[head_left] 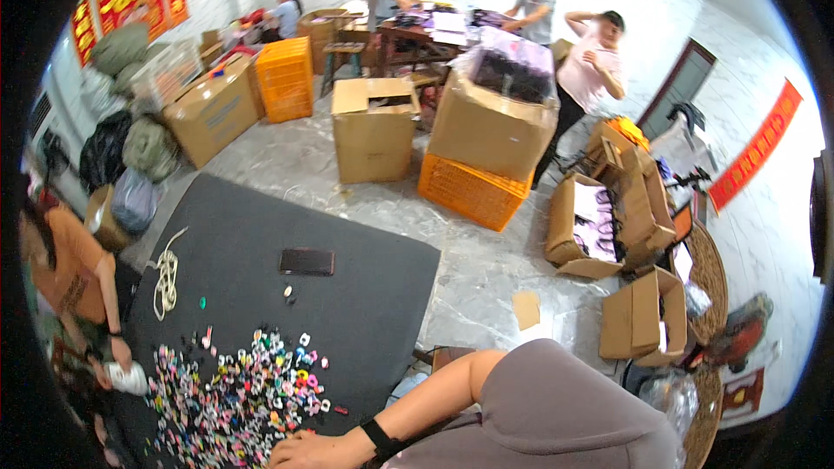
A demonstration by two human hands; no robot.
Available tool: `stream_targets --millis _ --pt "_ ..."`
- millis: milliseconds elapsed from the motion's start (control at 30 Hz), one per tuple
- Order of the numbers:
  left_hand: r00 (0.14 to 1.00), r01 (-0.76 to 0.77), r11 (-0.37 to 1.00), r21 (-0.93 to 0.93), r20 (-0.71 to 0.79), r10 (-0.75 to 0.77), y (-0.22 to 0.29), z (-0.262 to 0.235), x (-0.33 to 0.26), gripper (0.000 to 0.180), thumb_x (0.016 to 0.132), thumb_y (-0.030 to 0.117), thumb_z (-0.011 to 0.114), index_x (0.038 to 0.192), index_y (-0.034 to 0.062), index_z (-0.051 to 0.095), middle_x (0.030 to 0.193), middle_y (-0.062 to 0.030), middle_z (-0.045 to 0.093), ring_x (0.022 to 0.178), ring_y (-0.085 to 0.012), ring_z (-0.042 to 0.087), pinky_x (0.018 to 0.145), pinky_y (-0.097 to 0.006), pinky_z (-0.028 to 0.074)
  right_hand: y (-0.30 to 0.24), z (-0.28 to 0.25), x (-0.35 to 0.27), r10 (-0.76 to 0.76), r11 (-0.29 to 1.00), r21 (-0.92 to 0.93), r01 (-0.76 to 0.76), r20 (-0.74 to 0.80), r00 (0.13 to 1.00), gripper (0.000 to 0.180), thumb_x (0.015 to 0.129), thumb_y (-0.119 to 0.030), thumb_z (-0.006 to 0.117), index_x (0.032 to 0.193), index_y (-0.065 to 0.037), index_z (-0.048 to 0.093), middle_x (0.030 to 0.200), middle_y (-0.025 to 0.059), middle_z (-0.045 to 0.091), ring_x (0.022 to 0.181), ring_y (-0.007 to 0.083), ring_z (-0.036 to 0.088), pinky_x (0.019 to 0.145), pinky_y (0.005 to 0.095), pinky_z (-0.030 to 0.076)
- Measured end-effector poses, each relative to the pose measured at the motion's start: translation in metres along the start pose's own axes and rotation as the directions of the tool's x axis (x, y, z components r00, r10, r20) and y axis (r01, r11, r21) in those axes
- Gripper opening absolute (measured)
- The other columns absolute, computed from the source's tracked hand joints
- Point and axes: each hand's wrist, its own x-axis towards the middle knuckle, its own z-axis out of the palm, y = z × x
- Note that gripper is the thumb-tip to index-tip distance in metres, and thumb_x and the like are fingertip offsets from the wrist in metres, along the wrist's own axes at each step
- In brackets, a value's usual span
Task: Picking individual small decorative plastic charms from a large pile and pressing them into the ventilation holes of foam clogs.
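My right hand (320, 451), with a black band at the wrist, reaches in from the lower right. It rests at the near edge of a wide heap of small multicoloured pieces (261, 386), some of them ring-shaped. Its fingers look bent and drawn together, but the picture's lower edge cuts off their tips, so anything in them is hidden. The heap spreads over a dark grey table surface (373, 295). A dark phone (307, 261) lies flat farther back. Left of it is a loose bundle of cream cord (165, 276). My left hand is out of view.
At the left edge a person in orange (78, 265) holds a white object (129, 378) beside the heap. Cardboard boxes (375, 137) and orange crates (473, 191) stand on the floor beyond. Open boxes (584, 230) line the right. Several people are around a far table (408, 33).
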Motion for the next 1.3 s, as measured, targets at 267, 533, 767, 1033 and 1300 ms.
stream_targets --millis 267,533,767,1033,1300 --pt "0.723 -0.609 0.792 0.043 0.44 0.533 -0.037 -0.019 0.021 0.044 0.094 0.028 0.042 0.116 -0.0088 0.052 0.109 -0.0205 0.061 0.104 -0.031 0.057 0.094 -0.038 0.041 0.067 0.031 -0.004 -0.011 0.984 0.181 0.006 0.025 1.0 0.042 0.074 -0.036 0.075 0.101 -0.007 0.063 0.101 0.013 0.061 0.094 0.0306 0.058 0.079 0.0402 0.047" --pt "0.788 -0.396 0.904 -0.162 0.445 0.425 -0.129 -0.008 0.061 0.041 0.094 0.023 0.047 0.124 -0.0052 0.047 0.123 -0.0194 0.051 0.114 -0.029 0.048 0.101 -0.036 0.032 0.163 0.101 -0.006 0.256 0.963 -0.049 -0.267 0.488 0.834 0.045 0.068 -0.041 0.08 0.096 -0.007 0.069 0.099 0.0119 0.067 0.089 0.0272 0.061 0.078 0.0375 0.047" --pt "0.819 -0.349 0.937 -0.014 0.481 0.313 -0.181 0.003 0.092 0.034 0.084 0.003 0.038 0.113 -0.0058 0.054 0.108 -0.0164 0.058 0.103 -0.0266 0.052 0.095 -0.034 0.037 0.191 0.145 -0.012 0.28 0.96 -0.194 -0.203 0.645 0.711 0.042 0.072 -0.047 0.074 0.095 -0.012 0.068 0.093 0.0113 0.066 0.083 0.0259 0.06 0.075 0.04 0.048" --pt "0.358 -0.933 0.147 0.329 0.889 0.284 -0.384 0.034 0.174 0.037 0.08 -0.013 0.033 0.109 -0.0045 0.054 0.101 -0.0148 0.06 0.095 -0.0248 0.054 0.089 -0.033 0.041 0.15 0.129 0.017 0.319 0.931 -0.363 -0.028 0.776 0.545 0.039 0.073 -0.039 0.074 0.091 -0.004 0.069 0.087 0.0131 0.066 0.081 0.0266 0.06 0.072 0.0404 0.048" --pt "0.463 -0.792 0.56 0.244 0.838 0.29 -0.506 0.035 0.255 0.027 0.082 -0.007 0.037 0.102 -0.0037 0.055 0.096 -0.0131 0.059 0.091 -0.0234 0.054 0.087 -0.032 0.041 0.181 0.143 0.015 0.336 0.929 -0.37 -0.016 0.824 0.457 0.042 0.075 -0.042 0.072 0.094 -0.005 0.07 0.093 0.014 0.066 0.083 0.0277 0.06 0.075 0.0411 0.048"
